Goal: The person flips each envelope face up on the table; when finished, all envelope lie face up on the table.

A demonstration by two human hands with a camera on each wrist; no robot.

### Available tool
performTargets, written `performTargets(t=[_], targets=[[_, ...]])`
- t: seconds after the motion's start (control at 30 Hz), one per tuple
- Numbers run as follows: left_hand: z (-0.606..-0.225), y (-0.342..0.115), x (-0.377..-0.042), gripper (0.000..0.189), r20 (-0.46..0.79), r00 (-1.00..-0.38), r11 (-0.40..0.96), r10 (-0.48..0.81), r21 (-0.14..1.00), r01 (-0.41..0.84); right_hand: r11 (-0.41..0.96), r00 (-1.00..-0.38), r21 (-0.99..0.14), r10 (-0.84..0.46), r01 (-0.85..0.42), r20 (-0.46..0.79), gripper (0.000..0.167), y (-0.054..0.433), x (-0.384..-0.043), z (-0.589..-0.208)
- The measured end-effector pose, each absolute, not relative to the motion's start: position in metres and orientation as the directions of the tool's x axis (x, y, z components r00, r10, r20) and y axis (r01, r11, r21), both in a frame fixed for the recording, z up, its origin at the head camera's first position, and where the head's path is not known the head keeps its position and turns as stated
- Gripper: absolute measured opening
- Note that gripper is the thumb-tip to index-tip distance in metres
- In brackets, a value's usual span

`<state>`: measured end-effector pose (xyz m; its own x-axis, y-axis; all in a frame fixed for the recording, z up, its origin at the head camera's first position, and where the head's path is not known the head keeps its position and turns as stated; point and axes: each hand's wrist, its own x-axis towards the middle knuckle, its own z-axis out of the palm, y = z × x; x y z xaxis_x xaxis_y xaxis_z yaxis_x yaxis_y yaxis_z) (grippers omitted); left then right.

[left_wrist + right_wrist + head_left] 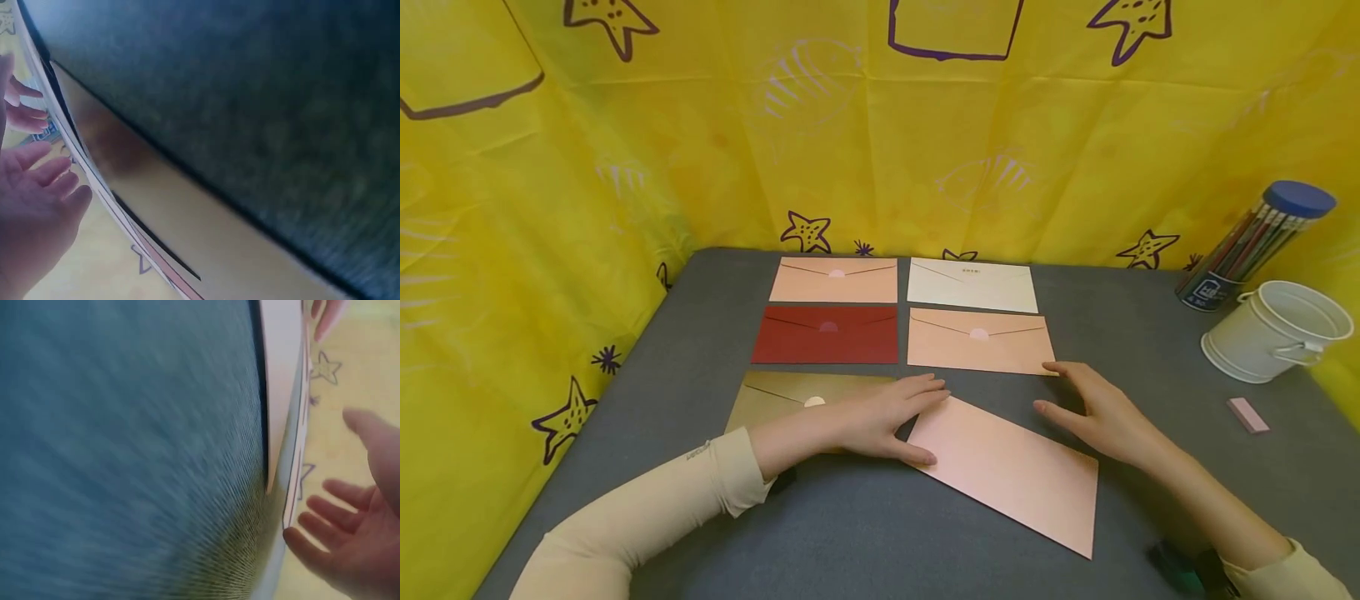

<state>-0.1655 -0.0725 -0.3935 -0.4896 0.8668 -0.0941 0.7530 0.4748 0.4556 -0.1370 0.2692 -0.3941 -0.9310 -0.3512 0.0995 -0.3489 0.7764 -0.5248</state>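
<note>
A plain pink envelope (1015,479), no flap line showing, lies slanted on the dark grey table. My left hand (891,421) rests at its left end, thumb and fingertips at two corners, and the forearm crosses an olive-gold envelope (775,404). Beyond the pink envelope's right part is my right hand (1101,412), thumb and fingers spread, holding nothing. Its index fingertip is at the near right corner of a peach envelope (955,346) with a round seal. To the left lies a red envelope (827,346). Farther back are another peach envelope (835,287) and a white envelope (973,287).
On the right stand a white metal bucket (1247,342) and a blue-lidded tube of pencils (1225,258). A pink eraser (1249,415) lies in front of the bucket. Yellow patterned cloth (895,150) hangs along the table's back and left edges.
</note>
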Motion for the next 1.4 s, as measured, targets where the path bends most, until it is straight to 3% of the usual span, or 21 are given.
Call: performTargets(t=[0.2,0.47,0.8,1.03,1.4], targets=[[-0.396,-0.073,-0.161,0.099,-0.109,-0.405,0.418,0.908,0.319,0.851,0.741,-0.871,-0.51,-0.49,-0.436,0.032,0.077,0.266,-0.108,-0.398],[-0.4,-0.075,-0.161,0.102,-0.116,-0.378,0.396,0.918,0.267,0.879,0.67,-0.774,-0.473,-0.632,-0.572,0.041,0.096,0.267,-0.072,-0.404],[-0.403,-0.075,-0.163,0.101,-0.126,-0.397,0.417,0.909,0.258,0.871,0.664,-0.738,-0.386,-0.671,-0.64,0.07,0.105,0.269,-0.059,-0.408],[-0.404,-0.074,-0.163,0.098,-0.133,-0.398,0.419,0.908,0.237,0.876,0.695,-0.759,-0.399,-0.652,-0.598,0.002,0.105,0.269,-0.059,-0.401],[-0.398,-0.073,-0.162,0.091,-0.167,-0.398,0.427,0.902,0.222,0.877,0.741,-0.759,-0.246,-0.65,-0.625,-0.031,0.102,0.266,-0.062,-0.392]])
